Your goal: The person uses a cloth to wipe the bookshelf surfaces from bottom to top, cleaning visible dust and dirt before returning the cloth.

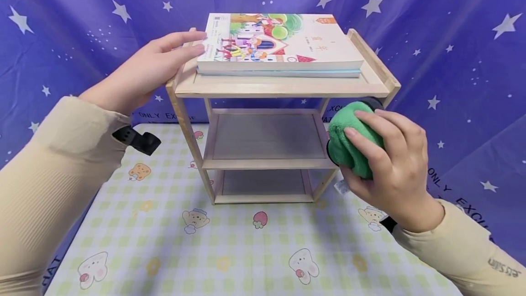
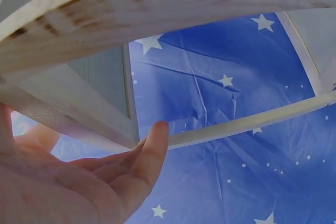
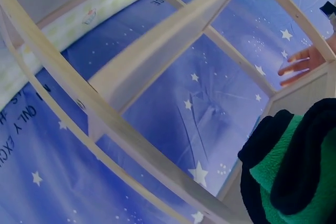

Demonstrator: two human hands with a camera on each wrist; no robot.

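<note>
A light wooden three-tier shelf [image 1: 242, 88] stands on the table. On its top tier lies a small stack of books, the uppermost an illustrated book [image 1: 328, 40]. My left hand [image 1: 154, 65] rests over the top tier's left side rail, its fingers extended to the book's left edge. The left wrist view shows the palm and a straight finger [image 2: 155, 145] against the frame. My right hand [image 1: 396, 159] grips a bunched green cloth [image 1: 349, 136] with dark edging, near the shelf's right side, below the top tier. Folds of the cloth [image 3: 278, 156] also show in the right wrist view.
A checked tablecloth [image 1: 230, 250] with cartoon prints covers the table. Behind it hangs a blue-purple curtain [image 1: 102, 44] with white stars. The middle tier [image 1: 267, 136] and bottom tier [image 1: 263, 182] sit beneath the books. A small white tag [image 1: 341, 187] hangs beneath the cloth.
</note>
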